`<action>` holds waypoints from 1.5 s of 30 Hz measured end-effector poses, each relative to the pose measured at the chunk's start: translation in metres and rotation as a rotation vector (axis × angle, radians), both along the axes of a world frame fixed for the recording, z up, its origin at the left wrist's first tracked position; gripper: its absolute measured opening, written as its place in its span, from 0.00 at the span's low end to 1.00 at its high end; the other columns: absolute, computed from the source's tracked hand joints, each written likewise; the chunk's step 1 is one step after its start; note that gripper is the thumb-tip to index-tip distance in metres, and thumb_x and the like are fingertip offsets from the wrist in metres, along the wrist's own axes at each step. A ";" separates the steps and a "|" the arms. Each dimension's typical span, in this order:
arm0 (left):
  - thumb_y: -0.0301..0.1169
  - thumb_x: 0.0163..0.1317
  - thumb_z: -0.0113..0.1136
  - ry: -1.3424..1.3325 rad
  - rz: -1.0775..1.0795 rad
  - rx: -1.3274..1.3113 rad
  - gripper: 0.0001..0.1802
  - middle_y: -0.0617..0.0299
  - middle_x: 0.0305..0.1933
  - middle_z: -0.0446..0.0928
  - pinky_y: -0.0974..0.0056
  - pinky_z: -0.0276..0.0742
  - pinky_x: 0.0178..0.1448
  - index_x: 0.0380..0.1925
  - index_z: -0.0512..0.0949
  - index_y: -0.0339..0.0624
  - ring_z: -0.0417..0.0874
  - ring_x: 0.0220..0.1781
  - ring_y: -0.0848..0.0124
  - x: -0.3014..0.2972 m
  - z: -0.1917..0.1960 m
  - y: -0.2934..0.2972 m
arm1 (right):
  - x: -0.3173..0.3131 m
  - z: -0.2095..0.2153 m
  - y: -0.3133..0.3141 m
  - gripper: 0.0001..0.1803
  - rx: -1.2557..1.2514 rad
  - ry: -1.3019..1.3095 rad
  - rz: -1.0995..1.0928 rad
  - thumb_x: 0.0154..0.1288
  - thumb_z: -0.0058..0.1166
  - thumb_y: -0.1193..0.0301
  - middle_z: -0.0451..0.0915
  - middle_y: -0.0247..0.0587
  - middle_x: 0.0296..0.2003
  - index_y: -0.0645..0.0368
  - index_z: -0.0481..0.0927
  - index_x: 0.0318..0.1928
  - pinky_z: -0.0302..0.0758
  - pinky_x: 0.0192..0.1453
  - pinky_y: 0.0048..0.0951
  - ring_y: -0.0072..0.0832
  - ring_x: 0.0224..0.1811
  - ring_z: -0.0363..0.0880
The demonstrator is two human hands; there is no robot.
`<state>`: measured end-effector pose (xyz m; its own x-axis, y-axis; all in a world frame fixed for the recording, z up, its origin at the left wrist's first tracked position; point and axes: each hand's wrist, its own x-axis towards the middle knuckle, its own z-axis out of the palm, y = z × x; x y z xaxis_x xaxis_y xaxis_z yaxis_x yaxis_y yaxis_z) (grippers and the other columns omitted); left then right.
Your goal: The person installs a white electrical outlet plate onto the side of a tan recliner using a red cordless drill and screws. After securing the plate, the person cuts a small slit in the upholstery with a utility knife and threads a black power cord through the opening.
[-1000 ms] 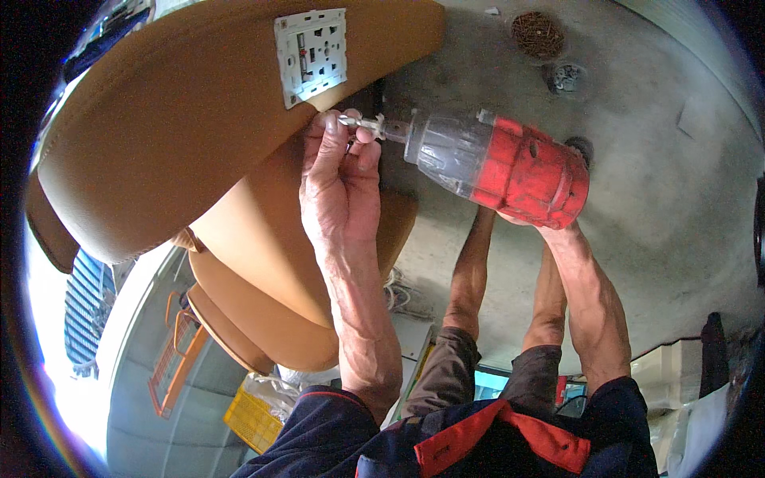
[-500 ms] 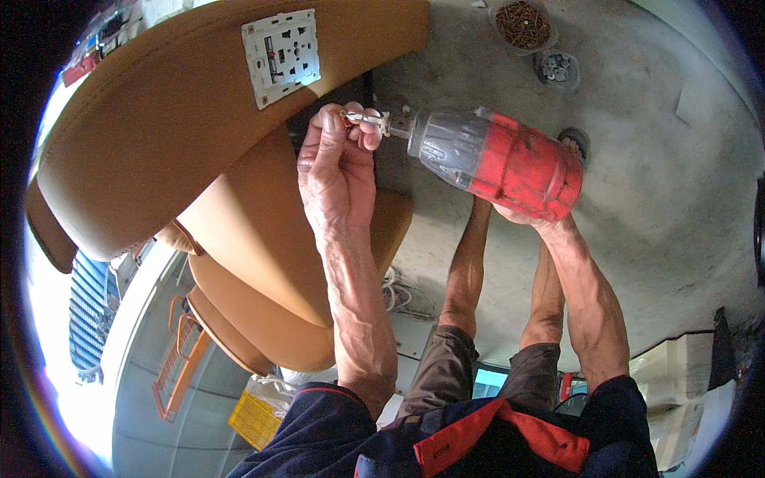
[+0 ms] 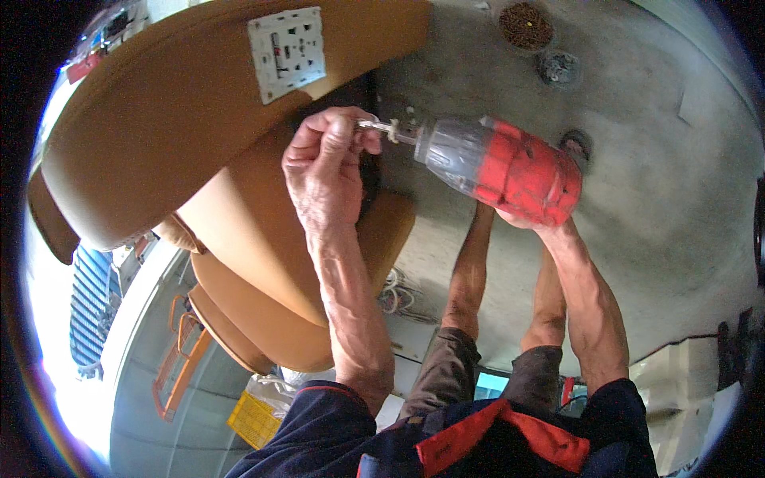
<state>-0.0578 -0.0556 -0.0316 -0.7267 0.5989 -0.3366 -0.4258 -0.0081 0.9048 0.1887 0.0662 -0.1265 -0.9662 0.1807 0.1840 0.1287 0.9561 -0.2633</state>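
My right hand [image 3: 522, 219] grips a red and dark grey cordless driver [image 3: 498, 167] from below, its fingers mostly hidden by the tool's body. The driver points left, with a long metal bit [image 3: 378, 125] in its nose. At the bit's tip my left hand [image 3: 331, 163] is closed in a pinch, thumb against fingers; what sits between the fingertips is too small and blurred to name. Just beyond that hand, a white plastic plate [image 3: 288, 56] with several cut-outs lies against a tan upholstered panel [image 3: 151, 119].
On the concrete floor [image 3: 645, 191] stand a tub of brownish screws [image 3: 526, 27] and a smaller tub of grey metal pieces [image 3: 559, 68]. Tan cushioned parts [image 3: 263, 247] fill the left side. An orange metal frame [image 3: 182, 358] and a yellow crate [image 3: 256, 418] lie lower left.
My left hand has shifted slightly left and turned, so the small brass-coloured piece at its fingertips no longer shows. The driver has moved a little downward and right.
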 end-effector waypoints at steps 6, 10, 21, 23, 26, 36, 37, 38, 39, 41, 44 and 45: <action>0.29 0.74 0.61 -0.183 0.087 -0.027 0.09 0.53 0.43 0.85 0.69 0.80 0.42 0.44 0.83 0.33 0.83 0.38 0.71 0.007 -0.006 0.010 | -0.008 0.010 -0.009 0.23 0.199 -0.391 0.069 0.69 0.47 0.54 0.73 0.27 0.57 0.42 0.70 0.62 0.73 0.65 0.39 0.26 0.63 0.71; 0.32 0.75 0.61 -0.130 -0.027 -0.088 0.10 0.54 0.41 0.84 0.69 0.79 0.41 0.42 0.82 0.34 0.82 0.36 0.72 -0.004 -0.007 0.011 | 0.009 -0.014 -0.010 0.26 0.246 -0.349 0.027 0.69 0.50 0.51 0.75 0.28 0.57 0.44 0.71 0.64 0.75 0.63 0.39 0.28 0.60 0.73; 0.36 0.74 0.61 -0.432 0.217 -0.078 0.11 0.61 0.38 0.81 0.60 0.84 0.48 0.46 0.80 0.39 0.83 0.39 0.70 0.000 -0.013 0.002 | -0.030 -0.010 -0.027 0.22 -0.616 0.045 -0.308 0.66 0.69 0.57 0.84 0.41 0.45 0.52 0.82 0.56 0.79 0.48 0.41 0.42 0.43 0.83; 0.35 0.74 0.61 -0.428 0.256 -0.062 0.11 0.61 0.39 0.82 0.60 0.84 0.49 0.47 0.80 0.38 0.83 0.39 0.69 0.009 -0.012 0.006 | -0.041 0.002 -0.028 0.24 -0.753 0.075 -0.341 0.65 0.69 0.56 0.85 0.42 0.47 0.53 0.81 0.56 0.80 0.53 0.41 0.42 0.47 0.84; 0.34 0.75 0.58 -0.450 0.343 -0.004 0.10 0.58 0.42 0.82 0.60 0.81 0.54 0.46 0.80 0.37 0.82 0.45 0.66 0.015 -0.012 0.037 | -0.045 0.015 -0.004 0.29 -0.614 -0.004 -0.324 0.61 0.70 0.52 0.84 0.41 0.50 0.52 0.79 0.57 0.80 0.55 0.42 0.43 0.51 0.83; 0.26 0.74 0.59 -0.456 0.395 0.068 0.13 0.57 0.43 0.84 0.64 0.84 0.48 0.53 0.80 0.32 0.84 0.42 0.67 -0.011 -0.026 0.022 | -0.081 -0.019 -0.004 0.19 -0.767 0.197 -0.128 0.61 0.68 0.64 0.82 0.37 0.45 0.47 0.81 0.52 0.79 0.52 0.46 0.41 0.49 0.81; 0.26 0.73 0.59 -0.458 0.383 0.088 0.13 0.57 0.43 0.84 0.63 0.84 0.48 0.53 0.80 0.32 0.84 0.42 0.67 -0.013 -0.027 0.021 | -0.085 -0.021 -0.005 0.19 -0.920 0.194 -0.168 0.60 0.68 0.64 0.83 0.38 0.46 0.47 0.81 0.52 0.79 0.54 0.46 0.42 0.51 0.81; 0.26 0.73 0.60 -0.459 0.372 0.109 0.13 0.57 0.44 0.84 0.63 0.84 0.48 0.54 0.80 0.32 0.84 0.43 0.67 -0.016 -0.028 0.019 | -0.086 -0.023 -0.006 0.20 -0.951 0.210 -0.169 0.61 0.68 0.64 0.83 0.38 0.47 0.48 0.81 0.53 0.80 0.55 0.45 0.42 0.51 0.82; 0.26 0.73 0.60 -0.464 0.360 0.130 0.13 0.57 0.45 0.84 0.63 0.84 0.49 0.54 0.80 0.32 0.84 0.43 0.67 -0.018 -0.031 0.018 | -0.088 -0.022 -0.005 0.20 -0.981 0.222 -0.175 0.62 0.68 0.64 0.84 0.38 0.48 0.49 0.81 0.53 0.80 0.57 0.44 0.42 0.52 0.82; 0.27 0.73 0.59 -0.492 0.377 0.157 0.14 0.56 0.45 0.84 0.62 0.84 0.51 0.55 0.80 0.32 0.83 0.44 0.66 -0.019 -0.039 0.017 | -0.092 -0.023 -0.002 0.20 -0.988 0.234 -0.176 0.62 0.69 0.64 0.84 0.39 0.48 0.49 0.81 0.53 0.80 0.58 0.44 0.42 0.52 0.82; 0.27 0.74 0.58 -0.539 0.401 0.180 0.14 0.55 0.45 0.83 0.61 0.82 0.51 0.56 0.79 0.32 0.82 0.43 0.67 -0.020 -0.044 0.020 | -0.095 -0.023 0.005 0.20 -0.832 0.318 -0.127 0.61 0.69 0.64 0.84 0.38 0.47 0.50 0.82 0.53 0.80 0.58 0.44 0.42 0.51 0.82; 0.26 0.75 0.58 -0.545 0.411 0.192 0.14 0.55 0.44 0.83 0.61 0.82 0.51 0.56 0.79 0.32 0.81 0.43 0.67 -0.022 -0.044 0.018 | -0.097 -0.021 0.006 0.20 -0.893 0.295 -0.129 0.61 0.69 0.65 0.84 0.38 0.48 0.50 0.82 0.53 0.80 0.58 0.44 0.42 0.51 0.82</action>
<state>-0.0795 -0.0373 -0.0759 -0.6648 0.3975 -0.6325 -0.7457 -0.4033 0.5303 0.0918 0.0720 -0.1477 -0.8658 0.4744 0.1593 0.0308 0.3683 -0.9292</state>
